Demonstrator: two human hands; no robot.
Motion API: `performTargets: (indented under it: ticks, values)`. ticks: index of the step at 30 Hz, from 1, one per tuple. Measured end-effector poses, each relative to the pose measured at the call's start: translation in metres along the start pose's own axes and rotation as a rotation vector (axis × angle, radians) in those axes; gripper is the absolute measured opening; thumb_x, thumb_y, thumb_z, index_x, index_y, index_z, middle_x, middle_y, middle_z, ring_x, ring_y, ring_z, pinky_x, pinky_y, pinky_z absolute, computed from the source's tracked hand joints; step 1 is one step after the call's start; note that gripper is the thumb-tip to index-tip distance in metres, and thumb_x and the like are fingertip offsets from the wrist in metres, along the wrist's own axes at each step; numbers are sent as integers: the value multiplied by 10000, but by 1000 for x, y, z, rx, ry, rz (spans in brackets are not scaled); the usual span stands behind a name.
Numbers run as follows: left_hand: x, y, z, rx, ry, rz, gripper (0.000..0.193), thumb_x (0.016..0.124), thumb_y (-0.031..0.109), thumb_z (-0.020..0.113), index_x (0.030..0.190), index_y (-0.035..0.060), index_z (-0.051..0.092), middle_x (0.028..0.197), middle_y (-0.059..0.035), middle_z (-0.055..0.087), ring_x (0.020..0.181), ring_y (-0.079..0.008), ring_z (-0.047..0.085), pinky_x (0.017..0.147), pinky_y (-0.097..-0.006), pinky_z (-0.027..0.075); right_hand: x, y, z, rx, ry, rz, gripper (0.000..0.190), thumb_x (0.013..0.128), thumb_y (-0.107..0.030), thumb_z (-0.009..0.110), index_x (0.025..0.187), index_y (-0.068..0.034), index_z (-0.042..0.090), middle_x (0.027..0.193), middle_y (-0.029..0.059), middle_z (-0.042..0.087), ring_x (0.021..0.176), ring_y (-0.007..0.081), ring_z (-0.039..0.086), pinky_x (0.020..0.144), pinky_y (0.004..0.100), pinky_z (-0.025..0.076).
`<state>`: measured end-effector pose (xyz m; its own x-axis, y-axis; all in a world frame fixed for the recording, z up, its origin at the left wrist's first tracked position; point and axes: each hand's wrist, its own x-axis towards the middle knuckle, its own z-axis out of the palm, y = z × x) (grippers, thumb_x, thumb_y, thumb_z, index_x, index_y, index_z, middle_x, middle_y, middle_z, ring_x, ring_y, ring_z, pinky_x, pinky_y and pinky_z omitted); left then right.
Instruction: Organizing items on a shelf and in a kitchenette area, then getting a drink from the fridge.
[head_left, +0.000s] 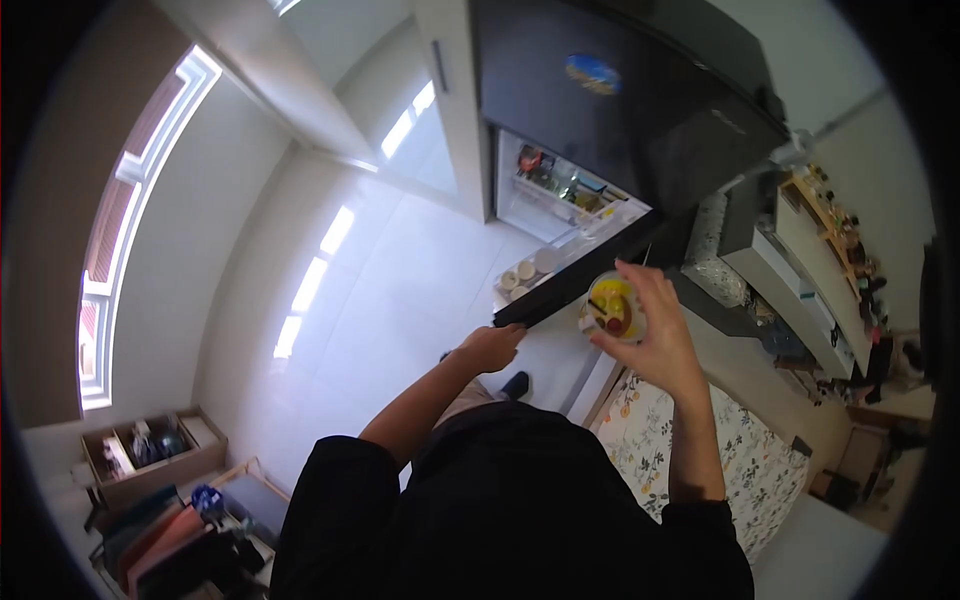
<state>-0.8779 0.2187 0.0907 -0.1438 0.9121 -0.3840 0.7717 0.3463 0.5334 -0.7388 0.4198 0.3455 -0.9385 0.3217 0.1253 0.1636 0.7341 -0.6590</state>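
Note:
My right hand (660, 330) grips a round, clear-looking container (615, 307) by its rim, fingers on the far side and thumb on the near side. Yellow, green and red pieces show inside it. My left hand (491, 348) is at the outer edge of the dark refrigerator door (570, 270), fingers curled over that edge; how firmly they grip is hard to tell. This door stands ajar. Several white round-topped containers (526, 270) sit in its inner shelf, and jars and packets (559, 180) fill the lit compartment behind.
Above is the closed upper refrigerator door (555, 97) with an oval magnet (593, 73). A floral-covered bed (720, 450) lies at my right, beyond it a white dresser (810, 277) with an open drawer. At lower left are a wooden box (154, 454) and folded cloths.

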Motion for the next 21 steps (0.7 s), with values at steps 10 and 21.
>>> performTargets:
  ticks: [10, 21]
  values:
    - [-15, 5, 9, -336, -70, 276, 362, 904, 212, 561, 1241, 81, 547, 1187, -120, 631, 958, -337, 654, 819, -436, 524, 99, 98, 149, 131, -36, 268, 807, 762, -156, 782, 1401, 24, 324, 1317, 183, 388, 1163, 308, 506, 967, 377, 460]
    - [-70, -111, 106, -1112, 466, -578, 244, 873, 84, 591, 1108, 36, 634, 1050, -161, 686, 915, -304, 686, 830, -378, 526, 211, 284, 263, -110, 150, 613, 882, 716, -179, 802, 1400, 52, 295, 1322, 239, 331, 1165, 344, 478, 991, 372, 443]
